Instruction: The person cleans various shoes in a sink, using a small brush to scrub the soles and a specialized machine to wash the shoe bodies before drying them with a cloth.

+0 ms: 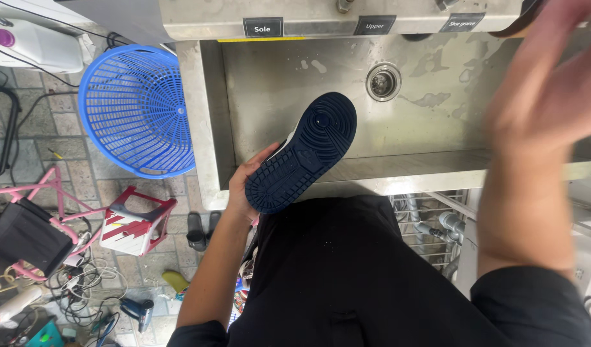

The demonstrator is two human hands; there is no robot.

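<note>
My left hand (247, 183) grips a shoe (302, 153) from its left side and holds it sole-up over the front edge of a steel sink (437, 128). The sole is dark navy with a circular tread pattern, and a strip of white upper shows beside my thumb. My right hand (546, 96) is raised at the far right, blurred by motion, over the sink's right side. Whether it holds anything cannot be told from the blur.
The sink has a round drain (383, 81) near its back wall and labelled tags above. A blue plastic basket (136, 109) stands to the left on a tiled floor. A red and white stool (138, 222), a pink frame (41, 212), sandals and tangled cables lie further left.
</note>
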